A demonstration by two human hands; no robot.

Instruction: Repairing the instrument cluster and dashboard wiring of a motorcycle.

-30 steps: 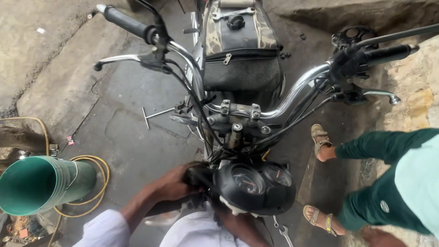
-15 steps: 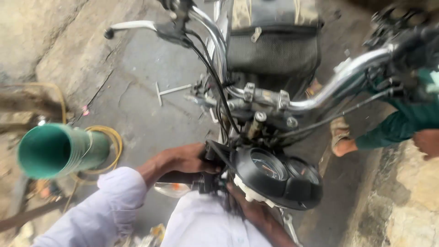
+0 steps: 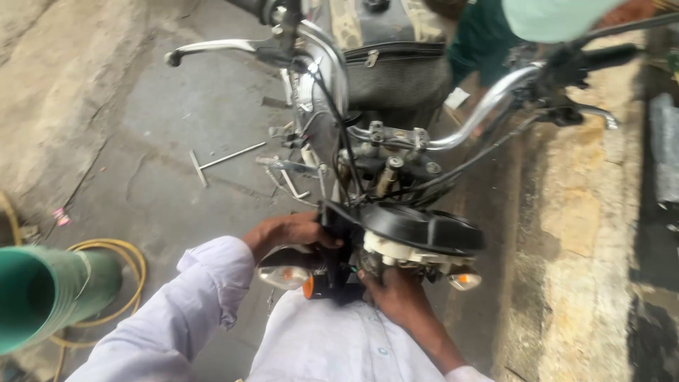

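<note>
Black instrument cluster (image 3: pixel 423 228) sits at centre frame, below the chrome handlebar (image 3: pixel 488 106). Left hand (image 3: pixel 286 230) grips its bracket at nine o'clock, fingers curled. Right hand (image 3: pixel 397 293) presses beneath at six o'clock; finger position cannot be told.

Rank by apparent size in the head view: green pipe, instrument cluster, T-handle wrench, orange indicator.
1. Green pipe, though nearness inflates it and it is cut off.
2. Instrument cluster.
3. T-handle wrench.
4. Orange indicator.
</note>
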